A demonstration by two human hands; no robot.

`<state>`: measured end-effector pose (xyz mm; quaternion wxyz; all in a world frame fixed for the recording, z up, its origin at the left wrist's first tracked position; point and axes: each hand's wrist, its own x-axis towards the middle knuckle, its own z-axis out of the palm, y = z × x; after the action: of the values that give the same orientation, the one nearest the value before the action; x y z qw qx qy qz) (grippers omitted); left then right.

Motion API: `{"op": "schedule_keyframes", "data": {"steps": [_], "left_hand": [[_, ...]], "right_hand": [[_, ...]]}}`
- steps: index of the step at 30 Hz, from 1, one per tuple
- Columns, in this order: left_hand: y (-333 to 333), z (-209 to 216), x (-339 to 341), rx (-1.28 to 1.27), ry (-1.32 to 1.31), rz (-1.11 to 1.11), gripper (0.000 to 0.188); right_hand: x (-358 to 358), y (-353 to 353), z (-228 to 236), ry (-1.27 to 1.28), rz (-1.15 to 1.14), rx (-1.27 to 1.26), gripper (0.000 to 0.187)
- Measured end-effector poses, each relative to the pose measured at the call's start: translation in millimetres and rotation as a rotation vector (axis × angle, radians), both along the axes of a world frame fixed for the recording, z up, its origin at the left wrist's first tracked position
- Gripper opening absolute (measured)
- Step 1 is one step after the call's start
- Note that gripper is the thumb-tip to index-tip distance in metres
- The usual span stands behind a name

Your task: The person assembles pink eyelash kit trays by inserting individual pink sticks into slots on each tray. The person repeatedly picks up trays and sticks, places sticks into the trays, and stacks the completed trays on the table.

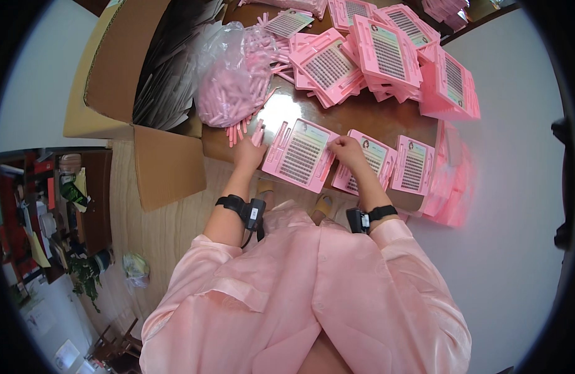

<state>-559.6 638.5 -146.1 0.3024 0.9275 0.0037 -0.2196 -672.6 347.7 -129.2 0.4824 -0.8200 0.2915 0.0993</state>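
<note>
head view: the left hand's (248, 153) fingers close around a few slim pink sticks (258, 132); the right hand's (349, 151) fingers bend at the right edge of a pink tray (300, 159) with rows of dark tufts, and i cannot tell whether they grip it. that tray lies at the counter's (387, 116) near edge, two similar trays (413, 165) to its right. farther off, a clear bag (231, 90) of sticks sits left, stacked trays (387, 53) right; beyond the bag's left stands an open cardboard box (120, 59).
</note>
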Motion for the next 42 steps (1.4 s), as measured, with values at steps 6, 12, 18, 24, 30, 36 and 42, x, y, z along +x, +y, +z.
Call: {"op": "schedule_keyframes", "data": {"steps": [6, 12, 18, 24, 30, 36, 42], "left_hand": [[12, 6, -9, -0.101, 0.079, -0.120, 0.039], [16, 11, 13, -0.002, -0.144, -0.098, 0.034], [-13, 5, 25, 0.019, -0.343, -0.159, 0.025], [-27, 14, 23, 0.224, -0.401, -0.217, 0.029], [-41, 46, 50, 0.188, -0.386, -0.125, 0.074], [-39, 60, 104, 0.285, -0.453, -0.029, 0.061], [-26, 94, 123, 0.253, -0.332, -0.088, 0.032]], "right_hand": [[41, 91, -9, -0.075, 0.034, -0.135, 0.020], [63, 93, -8, -0.105, -0.087, -0.140, 0.021], [74, 78, 5, -0.091, -0.055, -0.183, 0.023], [80, 85, 13, -0.067, -0.076, -0.096, 0.022], [99, 100, 4, -0.116, 0.027, -0.063, 0.020], [103, 103, -7, -0.118, 0.038, 0.003, 0.020], [131, 107, -5, -0.213, -0.003, -0.004, 0.020]]}}
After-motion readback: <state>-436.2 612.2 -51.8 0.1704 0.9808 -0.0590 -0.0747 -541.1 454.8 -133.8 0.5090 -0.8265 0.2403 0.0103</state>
